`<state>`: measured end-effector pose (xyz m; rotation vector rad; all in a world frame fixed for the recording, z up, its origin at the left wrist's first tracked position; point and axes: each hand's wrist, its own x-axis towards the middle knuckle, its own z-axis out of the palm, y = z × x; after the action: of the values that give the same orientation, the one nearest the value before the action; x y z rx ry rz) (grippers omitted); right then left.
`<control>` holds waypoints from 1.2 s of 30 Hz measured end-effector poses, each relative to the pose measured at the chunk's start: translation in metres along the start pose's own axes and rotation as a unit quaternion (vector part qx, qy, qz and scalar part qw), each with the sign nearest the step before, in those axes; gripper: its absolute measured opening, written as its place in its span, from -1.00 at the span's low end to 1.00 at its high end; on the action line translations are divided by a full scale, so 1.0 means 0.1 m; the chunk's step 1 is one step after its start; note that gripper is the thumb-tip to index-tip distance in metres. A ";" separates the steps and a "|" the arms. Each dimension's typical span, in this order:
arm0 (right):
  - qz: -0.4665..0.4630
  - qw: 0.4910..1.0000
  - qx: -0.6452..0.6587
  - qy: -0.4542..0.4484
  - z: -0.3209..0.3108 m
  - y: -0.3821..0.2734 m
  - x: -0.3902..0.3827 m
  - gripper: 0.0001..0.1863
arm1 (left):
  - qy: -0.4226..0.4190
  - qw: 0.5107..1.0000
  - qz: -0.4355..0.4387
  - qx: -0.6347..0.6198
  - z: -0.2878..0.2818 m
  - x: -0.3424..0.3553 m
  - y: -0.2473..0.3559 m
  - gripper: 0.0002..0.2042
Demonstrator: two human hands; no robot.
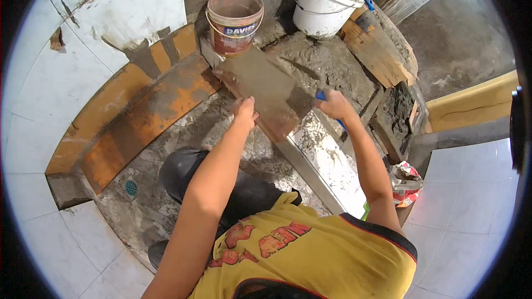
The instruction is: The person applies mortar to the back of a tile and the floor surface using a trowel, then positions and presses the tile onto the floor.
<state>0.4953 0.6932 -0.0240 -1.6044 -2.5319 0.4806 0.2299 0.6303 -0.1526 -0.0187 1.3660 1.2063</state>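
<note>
My left hand [245, 112] is closed on the near edge of a flat rectangular slab [260, 80], which looks like a tile or board coated with grey mortar. The slab lies tilted across a ledge, just in front of the reddish bucket. In my right hand [335, 106] is a trowel with a blue handle [320, 95], my fingers wrapped round it. The trowel's dark, narrow blade [299, 68] points up and left, over the slab's far right edge and the wet mortar [332, 66].
A reddish bucket [233, 44] and a white mortar-stained bucket [321, 14] stand at the back. Orange-brown tiled steps [144, 133] curve along the left. A wooden plank [377, 50] borders the mortar. A torn bag [405, 182] sits at right; a green drain cover [131, 188] is in the floor.
</note>
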 end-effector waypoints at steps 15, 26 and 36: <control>-0.012 0.983 -0.167 -0.080 0.03 -1.01 1.18 -0.52 | -0.083 0.994 0.051 -0.040 0.30 -0.78 0.03 -0.58; 0.154 0.987 -0.015 0.043 -1.07 0.84 0.35 -0.57 | -0.307 0.946 -0.045 -0.097 0.38 -0.67 0.35 -0.49; 0.369 0.927 -0.064 -0.015 -0.01 2.01 -0.09 -0.48 | -0.369 0.925 -0.089 -0.007 0.55 -0.39 0.36 -0.52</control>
<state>0.6734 0.7645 -0.0862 -2.5977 -1.9166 0.3924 0.2554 0.6567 -0.0854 0.2729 0.6726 0.9249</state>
